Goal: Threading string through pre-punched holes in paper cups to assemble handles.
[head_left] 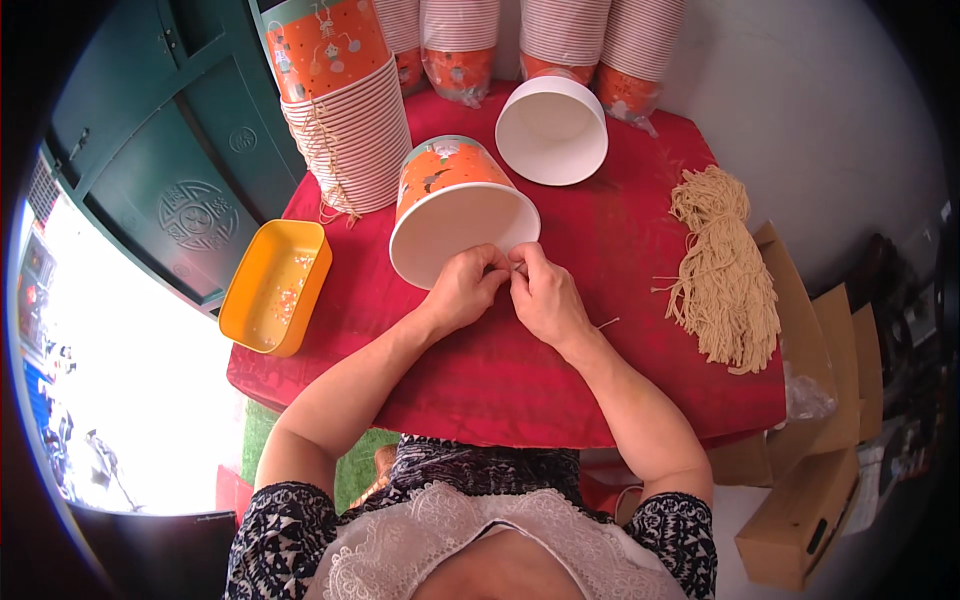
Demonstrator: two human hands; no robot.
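An orange paper bucket (455,168) with a teal band and printed figures is tipped on its side on the table, its white mouth towards me. At the near edge of its rim, my left hand (465,287) and my right hand (548,297) meet with fingers closed in a pinch. Between the fingertips is a short bit of thin cord, mostly hidden by the fingers. A beige cord end (608,322) sticks out beside my right wrist. Whether the cord passes through the bucket's wall cannot be made out.
A tall stack of nested buckets (350,140) with cords hanging down stands at the left, near a yellow tray (322,255) holding small bits. A white-mouthed bucket (552,135) lies behind. At the right is a beige cord bundle (725,270); cardboard boxes (800,515) stand beyond the red table (640,230).
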